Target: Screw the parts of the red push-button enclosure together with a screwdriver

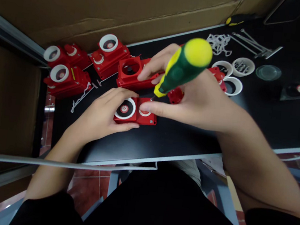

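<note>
My left hand (104, 112) grips the left end of a red housing (146, 120) lying on the table, fingers over the far side and thumb along the near edge. A white ring with a black speaker-like disc (125, 108) shows on that end. My right hand (195, 96) holds a screwdriver (181, 70) with a green and yellow handle, close to upright. Its tip meets a screw (152, 99) at the housing's far right corner. My right thumb rests over a smaller white ring on the housing; part of the handle grip is hidden.
Several assembled red units (68, 80) stand at the left. Behind my hands lies an open red housing (133, 70). At the right are white rings (232, 87), a cup of screws (243, 67), white loops (218, 44), metal rods (251, 43) and another screwdriver (239, 20). Cardboard (124, 10) borders the back.
</note>
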`<state>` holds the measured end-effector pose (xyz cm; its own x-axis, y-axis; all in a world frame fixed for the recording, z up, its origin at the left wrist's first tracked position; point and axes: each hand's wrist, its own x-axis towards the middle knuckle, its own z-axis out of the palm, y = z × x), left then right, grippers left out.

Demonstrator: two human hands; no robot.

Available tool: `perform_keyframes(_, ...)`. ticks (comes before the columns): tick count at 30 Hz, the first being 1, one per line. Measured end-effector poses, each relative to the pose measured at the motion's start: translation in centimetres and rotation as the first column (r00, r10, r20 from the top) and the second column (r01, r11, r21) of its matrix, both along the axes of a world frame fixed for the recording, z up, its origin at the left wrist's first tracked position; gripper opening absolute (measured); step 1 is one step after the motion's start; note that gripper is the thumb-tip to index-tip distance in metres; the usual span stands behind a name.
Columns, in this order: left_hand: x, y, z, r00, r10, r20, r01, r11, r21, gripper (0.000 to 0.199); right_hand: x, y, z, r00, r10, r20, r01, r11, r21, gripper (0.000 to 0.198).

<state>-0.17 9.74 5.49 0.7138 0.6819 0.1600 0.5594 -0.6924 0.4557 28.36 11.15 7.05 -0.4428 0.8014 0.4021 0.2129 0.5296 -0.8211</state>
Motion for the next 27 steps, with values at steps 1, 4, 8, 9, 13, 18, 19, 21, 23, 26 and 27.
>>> perform_keyframes(1,-0.02,0.01,-0.03,1.0,0.001,-0.007,-0.001,1.0,0.008,0.064,-0.09,0.12,-0.16,0.999,-0.038,0.016,0.038,0.999,0.023,0.032)
perform_keyframes(4,-0.11,0.06,-0.2,1.0,-0.001,-0.007,0.001,0.999,0.033,0.063,-0.18,0.44,-0.62,0.993,-0.117,0.026,0.117,0.993,0.032,0.029)
perform_keyframes(8,-0.12,0.11,-0.34,1.0,0.0,-0.002,0.0,0.999,0.035,0.064,0.19,0.42,-0.45,0.987,-0.16,0.016,0.16,0.987,0.009,0.031)
perform_keyframes(9,-0.11,0.1,-0.33,1.0,-0.005,0.008,0.004,0.999,0.033,0.065,0.31,0.35,-0.3,0.989,-0.151,0.001,0.151,0.989,-0.007,0.031)
perform_keyframes(13,-0.06,0.07,-0.26,0.999,-0.022,0.027,0.021,0.999,0.037,0.064,0.54,0.2,0.05,0.992,0.005,-0.123,-0.018,0.994,-0.111,0.041)
perform_keyframes(18,-0.09,0.07,-0.29,1.0,-0.015,0.024,0.014,1.0,0.025,0.062,0.25,0.58,-0.57,0.994,-0.065,-0.084,0.061,0.997,-0.052,0.036)
perform_keyframes(19,-0.11,0.07,-0.3,0.999,-0.014,0.029,0.013,1.0,0.018,0.062,0.18,0.61,-0.69,0.994,-0.092,-0.063,0.091,0.995,-0.027,0.033)
perform_keyframes(21,-0.15,0.05,-0.28,0.999,-0.011,0.032,0.011,1.0,0.006,0.061,0.06,0.56,-0.81,0.992,-0.115,-0.049,0.115,0.993,0.001,0.027)
perform_keyframes(23,-0.17,0.02,-0.23,0.999,-0.01,0.035,0.01,1.0,-0.001,0.061,0.0,0.41,-0.78,0.993,-0.104,-0.062,0.105,0.994,0.019,0.018)
perform_keyframes(26,-0.15,-0.01,-0.18,0.999,-0.007,0.031,0.007,1.0,-0.007,0.063,0.01,0.16,-0.5,0.992,-0.114,-0.058,0.118,0.989,0.085,0.007)
perform_keyframes(27,-0.12,0.0,-0.18,1.0,-0.006,0.029,0.006,1.0,-0.004,0.064,0.02,0.1,-0.38,0.993,-0.112,-0.045,0.117,0.988,0.105,0.011)
